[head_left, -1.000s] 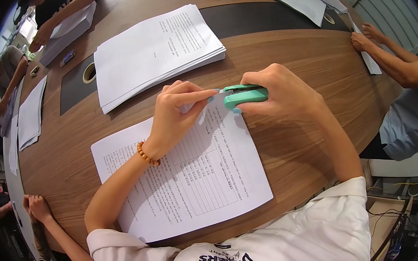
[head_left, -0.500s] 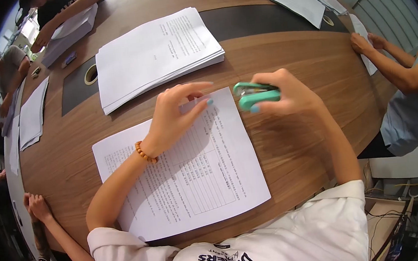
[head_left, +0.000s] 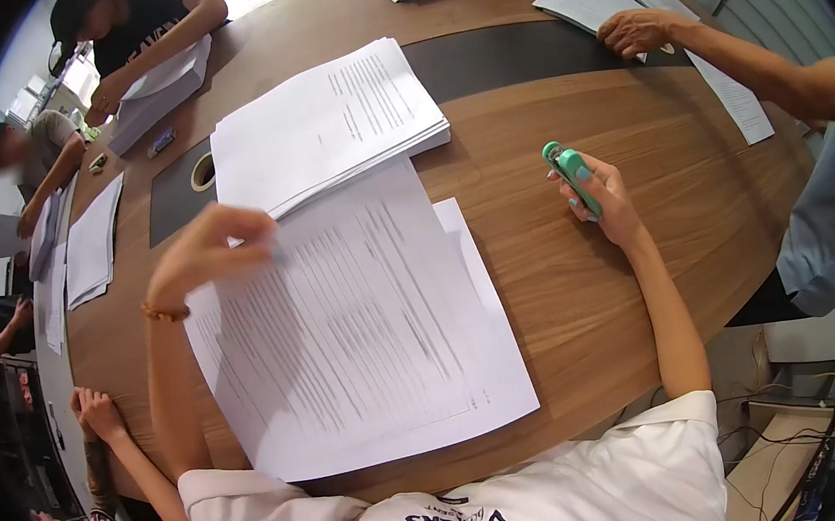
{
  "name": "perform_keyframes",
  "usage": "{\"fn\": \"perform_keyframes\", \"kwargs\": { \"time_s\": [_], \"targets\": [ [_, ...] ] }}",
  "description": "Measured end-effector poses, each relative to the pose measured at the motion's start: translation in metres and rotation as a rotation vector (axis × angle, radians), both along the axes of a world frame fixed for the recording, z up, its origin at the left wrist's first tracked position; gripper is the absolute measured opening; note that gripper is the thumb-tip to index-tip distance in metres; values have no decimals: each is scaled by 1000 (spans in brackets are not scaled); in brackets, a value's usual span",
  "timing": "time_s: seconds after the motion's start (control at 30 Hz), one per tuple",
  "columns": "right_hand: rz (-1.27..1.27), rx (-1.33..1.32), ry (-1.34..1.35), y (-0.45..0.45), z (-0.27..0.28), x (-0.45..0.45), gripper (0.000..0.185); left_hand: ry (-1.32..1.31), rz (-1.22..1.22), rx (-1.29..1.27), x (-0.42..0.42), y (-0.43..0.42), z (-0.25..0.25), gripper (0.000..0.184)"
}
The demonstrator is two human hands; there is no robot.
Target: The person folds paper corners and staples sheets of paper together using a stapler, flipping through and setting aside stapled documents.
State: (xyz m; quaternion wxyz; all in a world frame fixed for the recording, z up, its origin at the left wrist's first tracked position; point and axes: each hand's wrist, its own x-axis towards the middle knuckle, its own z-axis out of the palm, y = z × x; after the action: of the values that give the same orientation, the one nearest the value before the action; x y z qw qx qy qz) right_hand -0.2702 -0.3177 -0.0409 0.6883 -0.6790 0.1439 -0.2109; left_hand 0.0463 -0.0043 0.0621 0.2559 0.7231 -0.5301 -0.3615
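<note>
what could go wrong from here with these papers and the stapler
The printed sheet lies askew over the paper beneath, so the edges may end up uneven. It also reaches the near edge of the thick stack and might catch or nudge it. The right hand is wrapped around the stapler, so an accidental squeeze could waste a staple.

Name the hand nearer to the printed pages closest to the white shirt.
Left. The left hand is at the far left of the pages; the right hand is off to their right.
</note>
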Motion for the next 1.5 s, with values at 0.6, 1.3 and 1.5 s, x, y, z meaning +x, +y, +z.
{"fn": "perform_keyframes", "kwargs": {
  "time_s": [0.6,1.3,1.5],
  "targets": [
    [-20,-7,5,4,2,-3,33,-1624,-21,-807,20,-108,-45,16],
    [2,-58,53,6,3,-3,38,-1347,-161,-616,5,-81,-79,20],
    [-418,-982,44,29,1,13,35,-1191,-193,-583,-1,-83,-78,18]
  ]
}}
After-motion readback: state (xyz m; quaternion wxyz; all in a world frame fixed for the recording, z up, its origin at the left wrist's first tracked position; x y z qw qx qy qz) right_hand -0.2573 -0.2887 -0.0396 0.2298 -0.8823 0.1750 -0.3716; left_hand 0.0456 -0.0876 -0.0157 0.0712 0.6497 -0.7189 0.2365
